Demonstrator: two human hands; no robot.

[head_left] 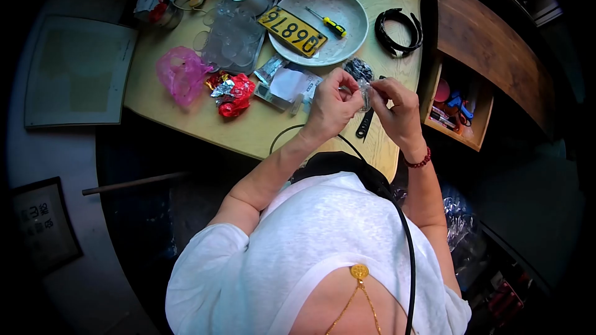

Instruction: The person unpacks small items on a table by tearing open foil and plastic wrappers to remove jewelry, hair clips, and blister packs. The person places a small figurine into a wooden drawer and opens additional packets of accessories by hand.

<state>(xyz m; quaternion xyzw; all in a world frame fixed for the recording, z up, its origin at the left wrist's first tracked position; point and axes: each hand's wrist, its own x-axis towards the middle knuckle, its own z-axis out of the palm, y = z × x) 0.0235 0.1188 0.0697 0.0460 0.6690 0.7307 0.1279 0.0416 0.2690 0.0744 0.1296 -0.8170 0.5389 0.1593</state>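
My left hand (335, 100) and right hand (398, 107) grips both pinch crinkled clear plastic (364, 93), 5 o'clock from the round tray (356, 15). Best: fingertips close together, tension light, even.

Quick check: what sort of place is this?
Likely a home or small workshop: a screwdriver in a round tray, a yellow number plate on its rim, and an open drawer.

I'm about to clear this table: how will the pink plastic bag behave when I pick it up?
The pink plastic bag will probably feel floppy, since it lies crumpled in loose folds. It is likely light, as its film looks thin and partly see-through, though any contents are hard to make out.
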